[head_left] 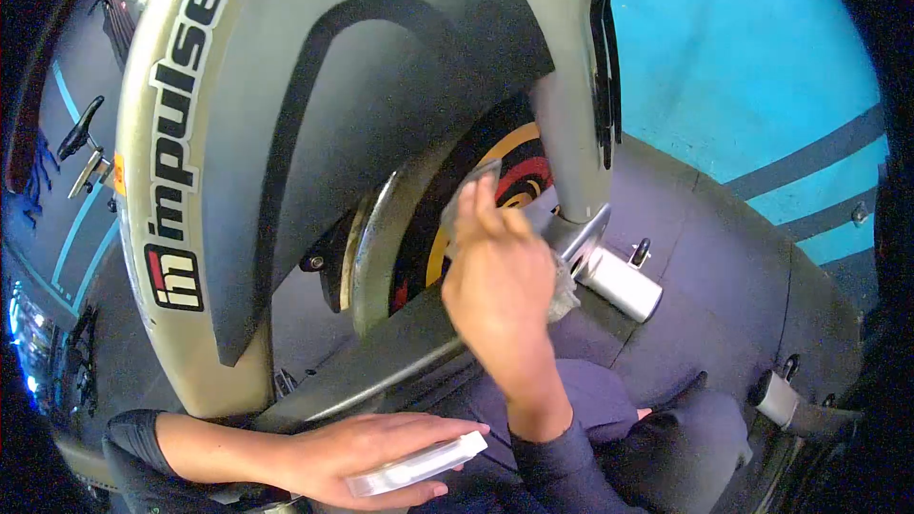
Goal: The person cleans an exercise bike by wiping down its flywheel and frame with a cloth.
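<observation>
My right hand [500, 281] is closed on a crumpled greyish cloth [564, 297], which sticks out past the fingers on both sides. The fingertips point up at the flywheel [514, 138], a disc with red, yellow and black rings on an exercise bike [381, 86]. Below, my left hand [371, 452] curls round a slim, whitish, partly see-through object [419, 466], thumb on one side and fingers on the other; its kind I cannot tell. That hand lies beside the bike's dark lower frame bar [381, 371].
The bike's pale frame with "impulse" lettering [186, 105] fills the upper left. A white cylindrical foot end [621, 284] rests on the dark floor [685, 228] to the right. Beyond is a bright blue surface [733, 48]. Another bike's saddle [81, 128] shows at far left.
</observation>
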Demonstrator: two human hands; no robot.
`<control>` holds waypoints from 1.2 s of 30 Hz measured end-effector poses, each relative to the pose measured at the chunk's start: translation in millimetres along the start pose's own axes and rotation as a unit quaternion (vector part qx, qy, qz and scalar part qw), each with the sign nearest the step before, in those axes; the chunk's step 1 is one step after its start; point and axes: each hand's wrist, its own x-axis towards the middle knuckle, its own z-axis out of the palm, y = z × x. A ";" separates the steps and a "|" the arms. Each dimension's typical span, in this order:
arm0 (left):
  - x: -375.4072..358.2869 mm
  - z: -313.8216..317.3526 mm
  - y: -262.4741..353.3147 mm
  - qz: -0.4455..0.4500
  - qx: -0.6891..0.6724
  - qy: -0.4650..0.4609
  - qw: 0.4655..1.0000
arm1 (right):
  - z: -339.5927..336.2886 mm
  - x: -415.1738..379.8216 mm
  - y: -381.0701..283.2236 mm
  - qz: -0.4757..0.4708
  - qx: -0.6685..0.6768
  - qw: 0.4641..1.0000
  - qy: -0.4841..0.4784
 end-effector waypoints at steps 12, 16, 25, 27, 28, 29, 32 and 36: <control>0.1 4.6 -6.0 0.037 0.011 0.015 0.999 | 7.9 9.7 25.8 -0.021 -0.036 0.999 0.028; 0.1 3.0 -2.1 0.024 0.014 0.016 0.999 | 7.1 2.0 7.4 -0.020 -0.049 0.997 0.051; -0.2 2.2 -2.2 0.032 0.016 0.018 0.999 | 30.1 28.0 36.4 0.051 -0.074 0.995 0.051; 0.6 3.6 -2.1 0.036 0.018 0.015 0.999 | 29.1 23.5 36.7 0.039 -0.081 0.993 0.072; 0.8 3.5 -2.0 0.033 0.019 0.010 0.999 | 25.1 21.8 34.4 0.038 -0.083 0.993 0.076; 0.9 3.9 -2.2 0.028 0.018 0.006 0.999 | 20.1 19.2 31.1 0.021 -0.058 0.995 0.075; 0.9 4.2 -2.7 0.026 0.022 0.009 0.999 | 15.7 7.2 22.5 -0.020 -0.039 0.997 0.061; 0.6 0.4 -0.3 0.013 0.003 0.000 1.000 | 12.1 11.8 19.4 0.000 -0.022 0.999 0.042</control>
